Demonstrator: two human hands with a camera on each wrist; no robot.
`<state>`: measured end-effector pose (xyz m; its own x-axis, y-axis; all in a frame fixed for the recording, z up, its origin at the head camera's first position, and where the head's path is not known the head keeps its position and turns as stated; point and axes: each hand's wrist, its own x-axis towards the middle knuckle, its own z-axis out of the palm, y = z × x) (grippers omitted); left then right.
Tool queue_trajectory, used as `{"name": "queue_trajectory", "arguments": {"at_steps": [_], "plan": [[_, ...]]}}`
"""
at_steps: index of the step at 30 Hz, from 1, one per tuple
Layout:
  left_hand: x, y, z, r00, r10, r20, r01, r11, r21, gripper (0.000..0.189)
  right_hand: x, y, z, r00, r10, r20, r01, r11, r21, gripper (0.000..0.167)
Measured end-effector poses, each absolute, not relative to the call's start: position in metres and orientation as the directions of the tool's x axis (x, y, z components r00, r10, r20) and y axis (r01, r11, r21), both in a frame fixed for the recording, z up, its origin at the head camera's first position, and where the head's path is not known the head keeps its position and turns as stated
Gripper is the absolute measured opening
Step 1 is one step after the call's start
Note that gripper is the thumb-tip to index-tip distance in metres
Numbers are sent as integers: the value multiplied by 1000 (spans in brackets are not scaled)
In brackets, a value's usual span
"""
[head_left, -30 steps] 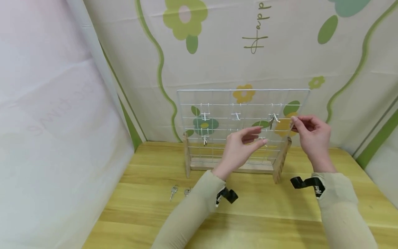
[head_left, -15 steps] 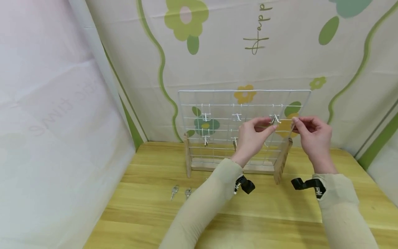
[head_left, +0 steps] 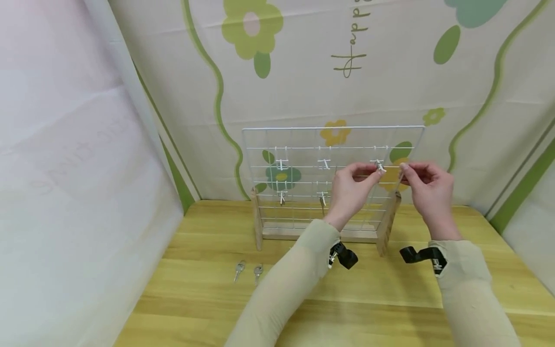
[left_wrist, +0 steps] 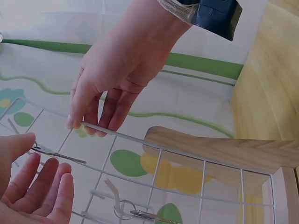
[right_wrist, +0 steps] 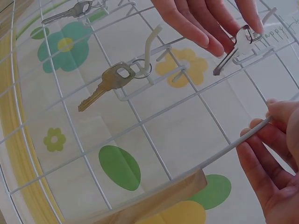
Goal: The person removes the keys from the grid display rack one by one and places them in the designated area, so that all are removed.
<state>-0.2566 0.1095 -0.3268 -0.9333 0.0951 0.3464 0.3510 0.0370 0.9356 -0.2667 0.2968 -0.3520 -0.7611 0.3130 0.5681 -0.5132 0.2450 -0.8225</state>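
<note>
My left hand point(head_left: 353, 190) is at the upper right hook of a white wire grid rack point(head_left: 334, 127). Its thumb and forefinger pinch a silver key point(right_wrist: 233, 51) by its ring, close against the hook; whether the ring is round the hook is hard to tell. The grid's right side edge is held by my right hand point(head_left: 433, 195), thumb on one face and fingers on the other. Another key point(left_wrist: 152, 216) hangs by its ring from a lower hook, and a brassy key point(right_wrist: 112, 81) shows on a hook in the right wrist view.
Two silver keys, a left one point(head_left: 239, 271) and a right one point(head_left: 258, 272), lie on the wooden table point(head_left: 208, 289) in front of the rack. Wooden feet point(head_left: 389, 224) hold the grid up. A printed cloth point(head_left: 295, 86) hangs close behind.
My left hand has moved right across the grid to the upper right hook, and its fingers have closed on the key there. The right hand keeps hold of the grid edge.
</note>
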Motion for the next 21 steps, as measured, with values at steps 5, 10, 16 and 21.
{"name": "queue_trajectory", "arguments": {"at_steps": [5,10,16,21], "plan": [[-259,110,-327,-935,103,338,342,17,940,14,-269,296,-353,-748,323,579,-534,225,-815,23],[-258,112,-328,-932,111,346,349,0,937,13,-267,296,-352,-743,331,582,-533,233,-813,23],[-259,107,-331,-902,103,420,419,-28,908,10,-269,296,-352,-749,323,579,-533,226,-815,23],[-251,99,-331,-887,111,448,442,-74,894,11,-269,296,-353,-757,318,571,-538,193,-820,22]]}}
